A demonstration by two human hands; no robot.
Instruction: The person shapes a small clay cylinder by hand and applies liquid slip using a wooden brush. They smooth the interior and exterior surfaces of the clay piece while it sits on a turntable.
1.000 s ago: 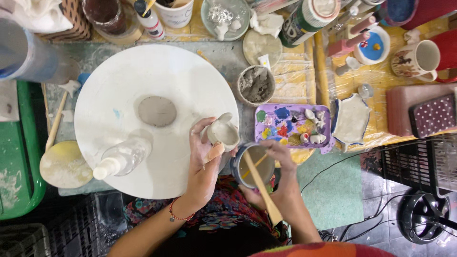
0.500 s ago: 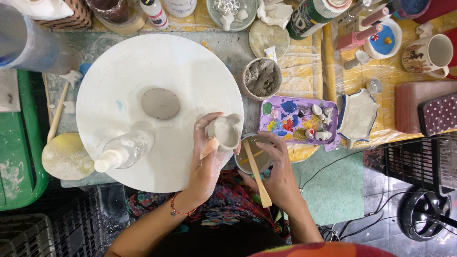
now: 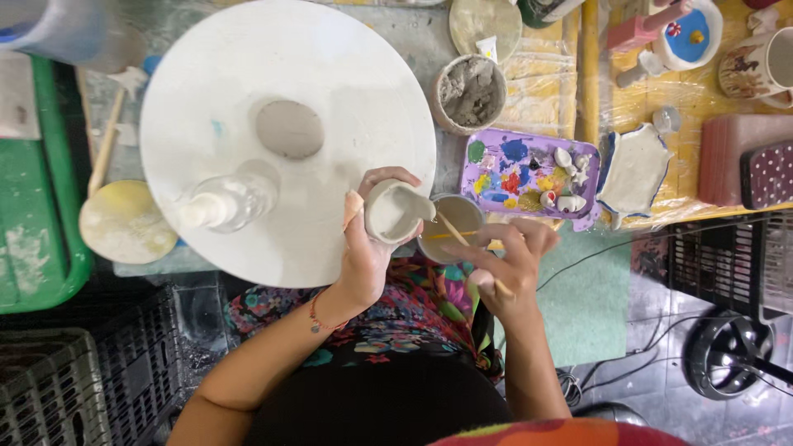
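Observation:
My left hand (image 3: pixel 363 252) grips a small grey clay cup (image 3: pixel 395 211) at the near right edge of a big white round board (image 3: pixel 248 83). My right hand (image 3: pixel 512 264) holds a thin wooden brush (image 3: pixel 462 244), its tip near the cup's rim, over a small water pot (image 3: pixel 454 221). A flat grey clay disc (image 3: pixel 289 129) lies at the board's middle. A clear spray bottle (image 3: pixel 227 201) lies on the board to the left of my left hand.
A purple paint palette (image 3: pixel 529 173) and a tub of grey clay (image 3: pixel 471 92) sit right of the board. A white clay dish (image 3: pixel 634 169), mugs and a red box stand on the yellow table. Green tray at left, black crates below.
The view has shifted so the board sits higher in frame. My right hand has brought the brush from the pot up towards the cup's rim. My left hand keeps its grip on the cup.

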